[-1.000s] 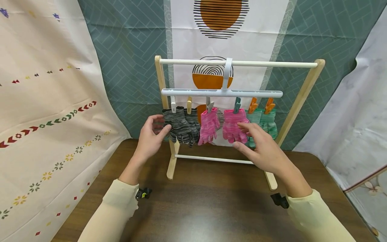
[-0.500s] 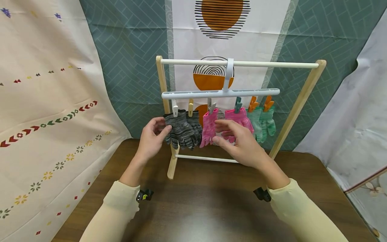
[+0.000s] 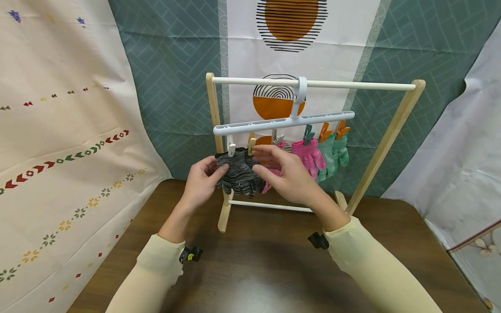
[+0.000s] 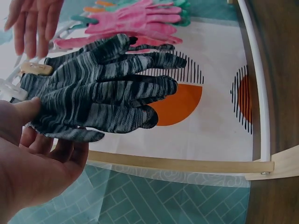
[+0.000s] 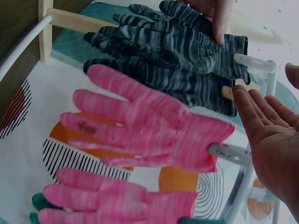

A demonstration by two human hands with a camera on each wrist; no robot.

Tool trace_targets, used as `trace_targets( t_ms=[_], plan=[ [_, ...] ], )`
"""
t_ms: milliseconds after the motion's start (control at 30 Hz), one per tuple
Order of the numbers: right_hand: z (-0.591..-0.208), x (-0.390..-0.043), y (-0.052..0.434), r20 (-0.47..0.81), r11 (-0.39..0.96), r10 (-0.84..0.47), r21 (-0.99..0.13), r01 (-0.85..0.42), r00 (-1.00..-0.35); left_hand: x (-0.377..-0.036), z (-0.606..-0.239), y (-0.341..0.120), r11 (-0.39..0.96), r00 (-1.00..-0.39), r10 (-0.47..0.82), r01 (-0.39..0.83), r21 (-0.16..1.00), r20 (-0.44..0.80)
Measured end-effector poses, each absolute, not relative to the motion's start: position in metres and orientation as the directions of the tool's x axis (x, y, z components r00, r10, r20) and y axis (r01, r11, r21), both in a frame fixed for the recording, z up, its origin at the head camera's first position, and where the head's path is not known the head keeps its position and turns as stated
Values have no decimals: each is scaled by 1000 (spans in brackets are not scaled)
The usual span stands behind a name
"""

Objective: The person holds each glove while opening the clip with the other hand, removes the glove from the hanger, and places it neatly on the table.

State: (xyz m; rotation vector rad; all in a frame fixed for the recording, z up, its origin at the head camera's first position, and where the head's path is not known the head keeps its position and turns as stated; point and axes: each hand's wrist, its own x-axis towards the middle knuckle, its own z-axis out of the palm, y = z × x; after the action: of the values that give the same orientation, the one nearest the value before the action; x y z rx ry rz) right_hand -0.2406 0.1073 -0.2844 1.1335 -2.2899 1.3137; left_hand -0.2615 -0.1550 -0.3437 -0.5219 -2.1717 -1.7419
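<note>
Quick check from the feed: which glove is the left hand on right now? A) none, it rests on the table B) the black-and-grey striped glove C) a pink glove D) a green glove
B: the left hand holds the black-and-grey striped glove by its edge, thumb on the knit.

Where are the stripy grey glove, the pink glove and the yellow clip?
stripy grey glove [image 5: 177,46], right wrist view, on its palm.
pink glove [image 5: 154,128], right wrist view, on its palm.
yellow clip [image 3: 252,145], head view, on the clip's body.
</note>
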Motion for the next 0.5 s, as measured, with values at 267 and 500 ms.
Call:
trace_targets(
  t_ms=[267, 500],
  plan=[
    [-277, -242, 89, 551, 255, -504, -641, -724, -665, -257, -345, -155, 112, -895, 106, 444, 889, 434],
    [-276, -248, 77, 555, 234, -507, -648, -725, -660, -252, -347, -157, 105, -896, 124, 440, 892, 427]
  ],
)
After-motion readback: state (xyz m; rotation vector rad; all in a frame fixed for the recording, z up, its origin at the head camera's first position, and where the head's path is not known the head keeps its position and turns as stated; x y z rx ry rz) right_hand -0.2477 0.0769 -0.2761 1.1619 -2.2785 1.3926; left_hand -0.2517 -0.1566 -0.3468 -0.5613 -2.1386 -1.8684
